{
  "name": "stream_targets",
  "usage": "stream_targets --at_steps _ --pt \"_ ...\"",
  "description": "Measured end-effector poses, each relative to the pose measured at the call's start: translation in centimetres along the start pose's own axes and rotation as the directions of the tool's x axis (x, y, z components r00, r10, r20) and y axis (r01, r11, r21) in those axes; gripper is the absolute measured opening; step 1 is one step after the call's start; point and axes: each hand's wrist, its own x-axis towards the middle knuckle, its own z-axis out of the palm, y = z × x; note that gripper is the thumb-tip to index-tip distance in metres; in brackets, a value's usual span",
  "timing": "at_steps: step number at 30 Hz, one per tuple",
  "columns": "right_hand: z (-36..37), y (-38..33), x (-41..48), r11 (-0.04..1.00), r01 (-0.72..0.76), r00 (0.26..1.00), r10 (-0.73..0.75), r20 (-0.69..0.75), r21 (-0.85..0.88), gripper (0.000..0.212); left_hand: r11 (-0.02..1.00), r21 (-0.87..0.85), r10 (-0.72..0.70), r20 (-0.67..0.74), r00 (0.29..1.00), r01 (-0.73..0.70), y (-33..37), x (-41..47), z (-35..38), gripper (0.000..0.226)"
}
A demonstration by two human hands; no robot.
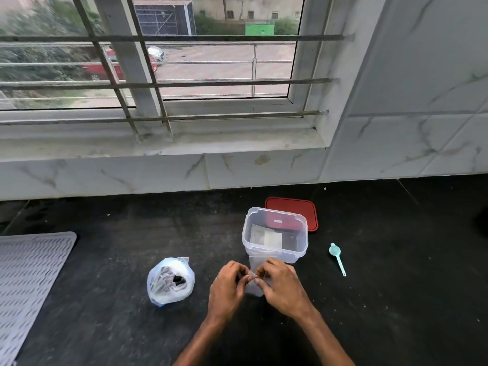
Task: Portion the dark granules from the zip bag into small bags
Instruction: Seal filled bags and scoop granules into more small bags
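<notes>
A small clear bag (pixel 254 287) is held just above the black counter between my two hands. My left hand (pixel 229 285) pinches its top edge from the left and my right hand (pixel 280 285) pinches it from the right. To the left stands the zip bag (pixel 170 281), its mouth open, with dark granules visible inside. A clear plastic container (pixel 275 235) stands right behind my hands, with several small bags lying flat in it. A teal scoop (pixel 337 258) lies on the counter to the right.
A red lid (pixel 291 211) lies flat behind the container. A grey ribbed mat (pixel 29 283) covers the counter's left end. A marble-tiled wall and a barred window ledge (pixel 163 143) rise at the back; another tiled wall stands on the right.
</notes>
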Motion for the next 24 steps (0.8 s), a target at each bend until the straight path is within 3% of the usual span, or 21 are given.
stream_targets --at_steps 4,8,10,15,19,22,24 --pt "0.4 -0.7 0.2 1.0 -0.006 0.998 0.007 -0.056 0.007 0.018 1.0 -0.011 0.014 -0.021 1.0 -0.015 -0.1 -0.1 0.0 0.01" --pt "0.5 -0.1 0.5 0.999 -0.013 0.994 0.017 -0.113 0.034 0.008 0.959 -0.285 0.01 0.057 0.998 0.007 0.2 -0.2 -0.1 0.004" --pt "0.5 0.0 0.5 0.997 -0.015 0.992 0.025 -0.127 0.076 0.006 0.947 -0.321 0.017 0.079 0.997 0.009 0.1 -0.2 -0.2 0.006" --pt "0.4 0.0 0.3 0.978 -0.046 0.982 0.081 -0.169 0.204 0.012 0.954 -0.297 -0.059 -0.061 0.996 0.038 0.0 0.0 -0.3 0.014" --pt "0.2 0.7 0.2 0.98 -0.087 0.974 0.122 -0.193 0.18 0.019 0.923 -0.379 -0.106 -0.078 0.991 0.069 0.4 -0.2 0.4 0.017" --pt "-0.2 0.9 0.3 0.986 -0.046 0.968 0.084 -0.238 0.162 0.018 0.859 -0.5 -0.104 0.037 0.994 0.108 0.4 -0.2 0.4 0.014" --pt "-0.8 1.2 0.4 0.971 -0.022 0.959 0.088 -0.269 0.239 0.015 0.836 -0.53 -0.065 0.165 0.984 0.144 -0.2 -0.2 0.4 0.025"
